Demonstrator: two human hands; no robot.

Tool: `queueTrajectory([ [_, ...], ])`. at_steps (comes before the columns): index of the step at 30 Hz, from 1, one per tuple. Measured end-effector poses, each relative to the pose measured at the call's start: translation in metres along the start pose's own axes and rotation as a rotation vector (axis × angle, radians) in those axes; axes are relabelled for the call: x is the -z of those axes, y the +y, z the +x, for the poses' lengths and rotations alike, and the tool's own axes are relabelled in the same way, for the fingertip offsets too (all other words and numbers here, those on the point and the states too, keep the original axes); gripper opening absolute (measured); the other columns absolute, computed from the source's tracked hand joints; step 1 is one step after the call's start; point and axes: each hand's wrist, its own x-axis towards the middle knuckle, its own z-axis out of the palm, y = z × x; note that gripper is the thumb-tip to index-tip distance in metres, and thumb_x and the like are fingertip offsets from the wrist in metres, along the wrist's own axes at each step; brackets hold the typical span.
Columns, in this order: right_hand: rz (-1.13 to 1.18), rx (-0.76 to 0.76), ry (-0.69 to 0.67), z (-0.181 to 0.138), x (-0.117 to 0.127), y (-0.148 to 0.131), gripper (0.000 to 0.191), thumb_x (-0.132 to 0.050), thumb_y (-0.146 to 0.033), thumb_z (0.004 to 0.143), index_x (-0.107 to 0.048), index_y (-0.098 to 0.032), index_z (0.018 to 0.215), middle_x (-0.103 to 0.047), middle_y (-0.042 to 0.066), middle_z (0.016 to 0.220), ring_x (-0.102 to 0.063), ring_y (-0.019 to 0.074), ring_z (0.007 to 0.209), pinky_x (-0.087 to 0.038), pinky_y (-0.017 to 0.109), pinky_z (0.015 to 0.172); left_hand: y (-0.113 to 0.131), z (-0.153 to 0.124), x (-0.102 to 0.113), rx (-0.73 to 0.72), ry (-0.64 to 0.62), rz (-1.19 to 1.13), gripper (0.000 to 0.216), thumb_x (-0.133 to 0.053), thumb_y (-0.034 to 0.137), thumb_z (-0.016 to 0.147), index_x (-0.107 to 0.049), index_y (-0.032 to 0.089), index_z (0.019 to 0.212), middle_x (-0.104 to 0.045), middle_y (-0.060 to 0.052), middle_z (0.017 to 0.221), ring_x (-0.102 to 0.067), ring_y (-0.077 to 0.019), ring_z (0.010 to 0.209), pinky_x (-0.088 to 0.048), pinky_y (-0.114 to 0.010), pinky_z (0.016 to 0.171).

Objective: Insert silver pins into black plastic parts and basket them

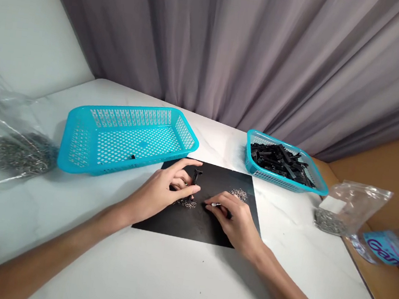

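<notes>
My left hand [170, 185] holds a small black plastic part [194, 182] upright between thumb and fingers, above the black mat [208, 226]. Just under it lies a small pile of tiny metal pieces [189, 205]. To the right, my right hand [230, 212] is closed in a pinch low over the mat. A short light-coloured object [216, 204] shows between its thumb and fingers; its kind cannot be made out. A second pile of tiny metal pieces [239, 194] lies beyond this hand.
A blue basket [80, 140] at the back left holds a small dark piece. Another blue basket [272, 179] at the right is heaped with black plastic parts [281, 160]. Plastic bags of small metal pieces lie far left [20, 152] and right [332, 221], near a bottle [387, 246].
</notes>
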Motion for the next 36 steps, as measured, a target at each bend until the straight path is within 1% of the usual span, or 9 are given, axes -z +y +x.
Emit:
queueTrajectory([
  [3,0.058,-0.051,-0.003,0.001,0.002,-0.001,0.014,-0.059,-0.025,0.100,-0.072,-0.022,0.096,-0.074,0.004,0.098,-0.066,0.0181,0.081,-0.050,0.031,0.076,-0.002,0.002,0.000,-0.004,0.007,-0.002,0.047,-0.066,0.045,0.094,-0.052,0.027,0.136,-0.070,0.001,0.090,-0.071,-0.0171,0.082,-0.055,-0.028,0.077],
  [7,0.194,-0.116,0.038,0.003,0.004,-0.003,0.016,-0.062,-0.032,0.099,-0.074,-0.022,0.097,-0.074,0.006,0.105,-0.067,0.0199,0.091,-0.050,0.030,0.076,-0.004,0.002,-0.002,-0.003,0.011,-0.010,0.045,-0.066,0.046,0.094,-0.055,0.027,0.133,-0.070,0.002,0.091,-0.071,-0.0168,0.082,-0.056,-0.028,0.078],
  [13,0.353,-0.254,0.008,0.005,0.009,-0.004,0.022,-0.068,-0.041,0.095,-0.074,-0.020,0.095,-0.073,0.003,0.090,-0.060,0.0146,0.075,-0.044,0.026,0.066,-0.003,0.001,-0.007,0.046,-0.042,-0.091,0.048,-0.068,0.046,0.092,-0.055,0.026,0.134,-0.068,0.001,0.093,-0.072,-0.0165,0.080,-0.056,-0.029,0.078],
  [21,0.506,-0.311,0.002,0.001,0.018,-0.001,0.032,-0.074,-0.049,0.088,-0.069,-0.018,0.095,-0.068,0.003,0.085,-0.055,0.0113,0.066,-0.040,0.023,0.057,-0.003,0.001,-0.015,0.043,-0.148,-0.260,0.078,-0.087,0.030,0.071,-0.049,0.023,0.139,-0.069,-0.004,0.110,-0.073,-0.0241,0.101,-0.059,-0.043,0.096],
  [25,0.366,-0.253,-0.029,-0.002,0.020,0.002,0.026,-0.065,-0.041,0.096,-0.074,-0.020,0.109,-0.069,0.004,0.090,-0.055,0.0122,0.068,-0.042,0.024,0.059,-0.005,-0.003,-0.020,-0.045,-0.083,-0.050,0.070,-0.084,0.037,0.077,-0.053,0.024,0.138,-0.069,-0.002,0.103,-0.071,-0.0200,0.092,-0.060,-0.038,0.090],
  [27,0.306,-0.225,-0.039,-0.004,0.021,0.002,0.024,-0.063,-0.038,0.097,-0.077,-0.021,0.106,-0.069,0.005,0.094,-0.057,0.0130,0.071,-0.044,0.025,0.060,-0.005,-0.005,-0.022,-0.146,-0.001,0.146,0.065,-0.083,0.039,0.077,-0.056,0.024,0.135,-0.066,-0.003,0.103,-0.067,-0.0191,0.091,-0.060,-0.036,0.088],
  [29,0.311,-0.236,-0.046,-0.005,0.022,0.002,0.020,-0.065,-0.035,0.095,-0.078,-0.021,0.100,-0.070,0.005,0.094,-0.058,0.0119,0.067,-0.045,0.025,0.059,-0.005,-0.008,-0.022,-0.245,0.048,0.296,0.061,-0.083,0.040,0.077,-0.059,0.025,0.131,-0.062,-0.005,0.115,-0.065,-0.0201,0.100,-0.059,-0.035,0.092],
  [33,0.359,-0.353,-0.071,-0.007,0.023,0.002,0.016,-0.068,-0.033,0.092,-0.076,-0.019,0.095,-0.061,-0.002,0.065,-0.051,0.0086,0.049,-0.039,0.023,0.050,-0.008,-0.010,-0.023,-0.356,0.030,0.359,0.059,-0.082,0.036,0.078,-0.057,0.023,0.130,-0.058,-0.008,0.130,-0.062,-0.0227,0.115,-0.056,-0.035,0.101],
  [36,0.425,-0.393,-0.070,-0.007,0.022,0.002,0.017,-0.070,-0.034,0.091,-0.071,-0.017,0.093,-0.064,-0.001,0.068,-0.051,0.0078,0.047,-0.036,0.022,0.045,-0.010,-0.011,-0.025,-0.380,0.033,0.384,0.065,-0.083,0.038,0.079,-0.055,0.023,0.135,-0.064,-0.007,0.123,-0.065,-0.0219,0.107,-0.056,-0.037,0.101],
])
